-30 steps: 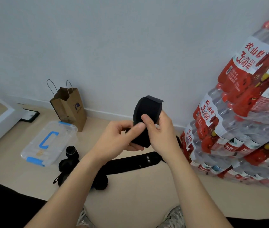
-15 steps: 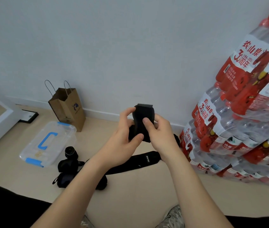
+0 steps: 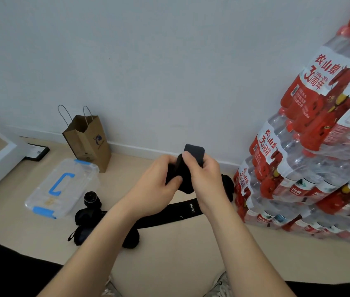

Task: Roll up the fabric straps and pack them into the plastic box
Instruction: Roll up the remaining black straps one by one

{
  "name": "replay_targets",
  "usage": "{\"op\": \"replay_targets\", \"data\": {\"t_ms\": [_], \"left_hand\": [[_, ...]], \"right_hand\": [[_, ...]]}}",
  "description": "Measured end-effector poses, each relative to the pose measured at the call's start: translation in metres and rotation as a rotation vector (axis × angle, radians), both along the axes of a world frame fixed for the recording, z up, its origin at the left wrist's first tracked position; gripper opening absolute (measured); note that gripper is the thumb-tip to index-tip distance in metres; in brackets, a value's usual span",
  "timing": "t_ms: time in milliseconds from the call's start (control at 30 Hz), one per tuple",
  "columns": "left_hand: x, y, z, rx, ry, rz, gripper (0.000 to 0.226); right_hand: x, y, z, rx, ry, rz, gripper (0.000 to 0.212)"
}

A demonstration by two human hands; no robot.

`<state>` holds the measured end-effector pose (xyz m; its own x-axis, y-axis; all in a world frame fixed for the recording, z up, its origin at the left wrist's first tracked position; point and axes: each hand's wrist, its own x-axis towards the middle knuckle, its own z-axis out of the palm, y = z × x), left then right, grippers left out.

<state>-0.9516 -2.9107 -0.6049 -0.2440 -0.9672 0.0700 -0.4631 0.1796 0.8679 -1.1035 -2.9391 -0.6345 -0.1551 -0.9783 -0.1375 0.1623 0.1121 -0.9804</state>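
Head view: left hand point(image 3: 154, 187) and right hand point(image 3: 206, 179) both pinch 1 part-rolled strap point(image 3: 193, 152) btwn them, mid-air; its lower half is hidden by fingers. 2nd strap point(image 3: 169, 215) lies flat on floor point(image 3: 169, 264) below, partly behind forearms. 1 plastic box point(image 3: 71, 189), lid on, well left. Dark gear point(image 3: 88, 213) beside it: unclear.

A: The strap point(image 3: 193, 151)?
B: Black, mostly rolled, held up in mid-air. A second strap point(image 3: 169, 215) lies stretched out flat beneath it.
A: And the box point(image 3: 41, 200)?
B: Clear, blue handle, lid on, farther left.
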Motion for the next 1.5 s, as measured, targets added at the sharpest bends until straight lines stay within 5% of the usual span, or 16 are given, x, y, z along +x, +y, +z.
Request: {"op": "replay_targets", "data": {"t_ms": [200, 367, 533, 667, 833, 967, 1100, 1233, 1400, 1500], "left_hand": [[-0.004, -0.001, -0.003, -0.016, 0.067, 0.075, 0.067], [-0.022, 0.005, -0.002, 0.138, 0.265, 0.184, 0.054], [-0.026, 0.008, 0.001, 0.384, 0.546, 0.097, 0.042], [-0.02, 0.007, -0.005, 0.287, 0.47, 0.004, 0.046], [-0.028, 0.007, -0.018, 0.13, 0.426, 0.187, 0.045], [-0.023, 0.002, -0.021, 0.068, 0.506, 0.299, 0.043], [-0.017, 0.004, -0.027, -0.102, 0.342, 0.298, 0.048], [-0.019, 0.004, -0.038, -0.105, 0.264, 0.226, 0.057], [-0.016, -0.007, -0.047, 0.18, 0.338, 0.208, 0.044], [-0.013, -0.011, -0.05, 0.093, 0.279, 0.196, 0.029]], "right_hand": [[0.001, 0.004, -0.001, 0.031, -0.076, 0.166, 0.015], [0.005, 0.005, 0.002, -0.202, 0.242, 0.01, 0.01], [0.011, 0.012, 0.007, -0.33, 0.28, -0.03, 0.016], [0.011, 0.014, 0.008, -0.303, 0.318, 0.026, 0.014], [0.016, 0.013, 0.009, -0.185, 0.537, 0.02, 0.01], [0.019, 0.012, 0.013, -0.01, 0.245, 0.136, 0.006], [-0.002, 0.009, 0.019, 0.167, 0.107, 0.369, 0.027], [-0.01, 0.007, 0.007, 0.038, 0.104, 0.285, 0.021], [-0.005, 0.004, -0.003, -0.136, 0.168, 0.185, 0.014], [-0.007, 0.005, -0.005, -0.13, 0.091, 0.211, 0.023]]}}
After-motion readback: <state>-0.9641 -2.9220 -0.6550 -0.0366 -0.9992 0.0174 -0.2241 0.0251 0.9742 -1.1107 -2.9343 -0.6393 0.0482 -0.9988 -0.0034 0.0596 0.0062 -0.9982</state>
